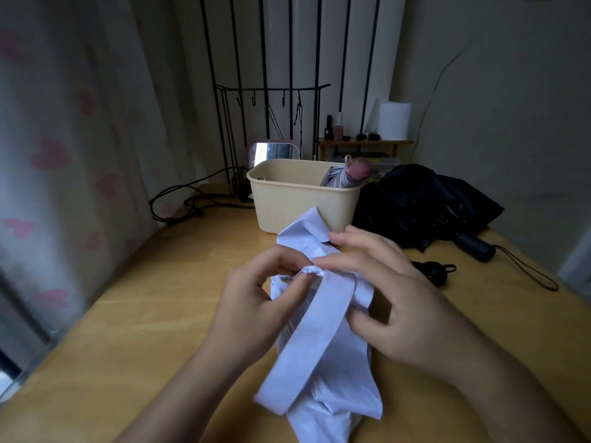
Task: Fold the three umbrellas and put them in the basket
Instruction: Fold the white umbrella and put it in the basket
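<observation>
Head camera is showing the pale lilac umbrella [329,378] lying bunched on the wooden table [144,314], its far end just in front of the cream basket [287,199]. The left hand [256,298] is pinching the end of the strap [319,330] between thumb and fingertips. The right hand [393,289] is curling round the bundle, thumb pressing its side. A folded pink umbrella [355,174] is standing in the basket's right end, and a black umbrella [425,199] is sprawling loose beside the basket.

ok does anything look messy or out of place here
Only the black umbrella: it lies in a crumpled, unfolded heap right of the basket, its wrist cord trailing over the table. The pale umbrella is loosely bunched, its strap not yet fastened.
</observation>
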